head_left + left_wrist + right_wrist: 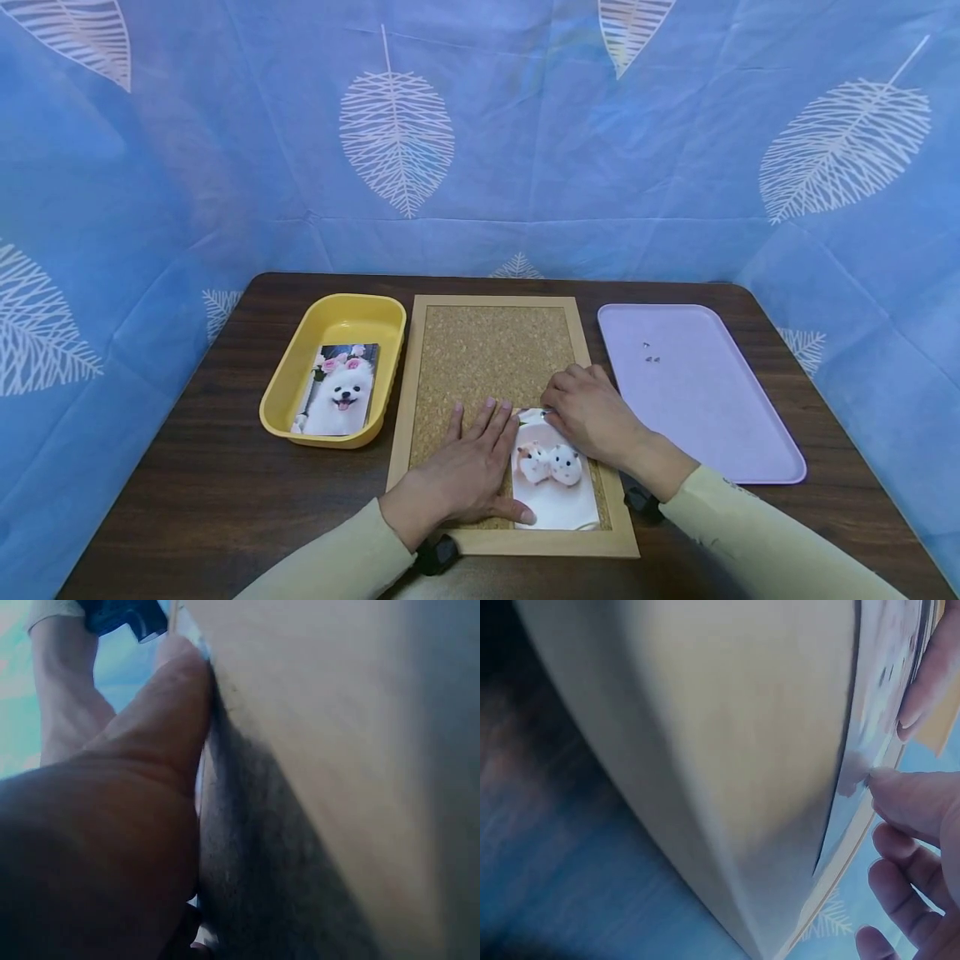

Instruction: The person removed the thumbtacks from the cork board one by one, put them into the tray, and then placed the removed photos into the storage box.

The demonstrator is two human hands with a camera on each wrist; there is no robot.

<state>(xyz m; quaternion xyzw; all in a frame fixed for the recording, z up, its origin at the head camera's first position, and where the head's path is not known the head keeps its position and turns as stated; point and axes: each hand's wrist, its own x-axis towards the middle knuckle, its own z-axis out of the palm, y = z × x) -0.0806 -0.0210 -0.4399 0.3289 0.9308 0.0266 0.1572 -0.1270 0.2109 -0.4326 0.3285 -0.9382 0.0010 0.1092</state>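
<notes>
A photo print of two white-and-orange hamsters [553, 492] lies on the cork board [491, 350], toward its lower right. My left hand [468, 467] is spread flat on the cork beside the photo, its thumb over the photo's lower left corner. At the photo's top edge my right hand [592, 417] bends over it, thumb tip pressing down. A tiny dark tack [868, 781] shows right under that thumb in the right wrist view; most of it is hidden. The other fingers of the right hand are curled loosely.
A yellow tray [281, 392] at the left holds a print of a white dog [341, 396]. On the right is a lilac tray [705, 417] with several small tacks [651, 359]. The dark wooden table [202, 475] backs onto a blue leaf-print cloth [525, 150].
</notes>
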